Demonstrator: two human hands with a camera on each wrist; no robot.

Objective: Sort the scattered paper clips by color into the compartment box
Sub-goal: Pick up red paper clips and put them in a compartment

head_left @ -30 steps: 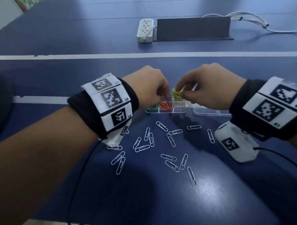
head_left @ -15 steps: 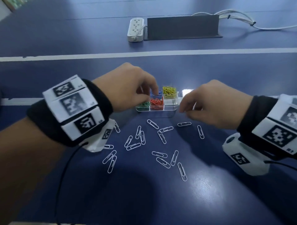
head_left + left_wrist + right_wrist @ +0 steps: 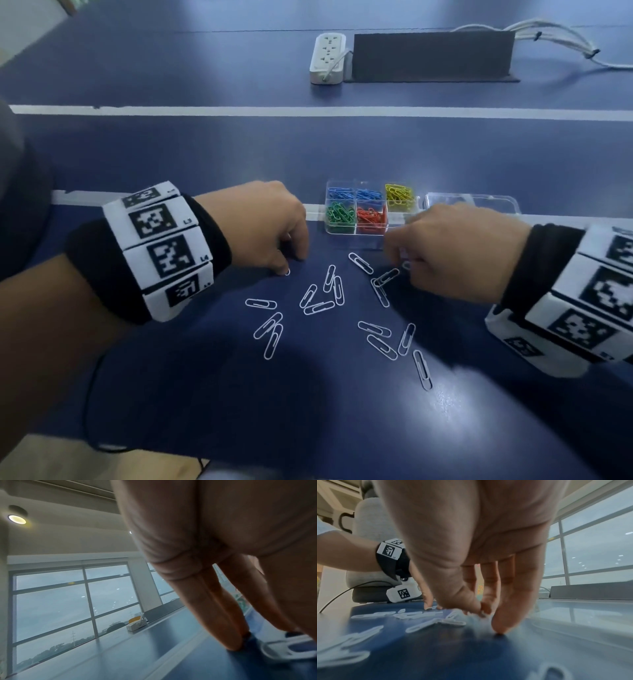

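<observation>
A clear compartment box (image 3: 404, 226) holds blue, green, red and yellow paper clips in separate cells. Several white paper clips (image 3: 318, 306) lie scattered on the blue table in front of it. My left hand (image 3: 291, 267) reaches down left of the pile, its straight fingertips (image 3: 235, 646) on the table beside one white clip (image 3: 288, 649) that lies flat. My right hand (image 3: 399, 262) is low at the pile's right; thumb and forefinger (image 3: 481, 613) pinch together on a white clip (image 3: 455, 614) still on the table, and another fingertip (image 3: 500, 630) presses the surface.
The box's clear lid (image 3: 479, 202) lies open to its right, partly behind my right hand. At the far side stand a white power strip (image 3: 327, 56), a dark upright panel (image 3: 431, 56) and white cables (image 3: 555, 37). White lines cross the table.
Both hands have left the box and come down toward me onto the white clips. The box's coloured cells, hidden by the hands before, are now in plain sight.
</observation>
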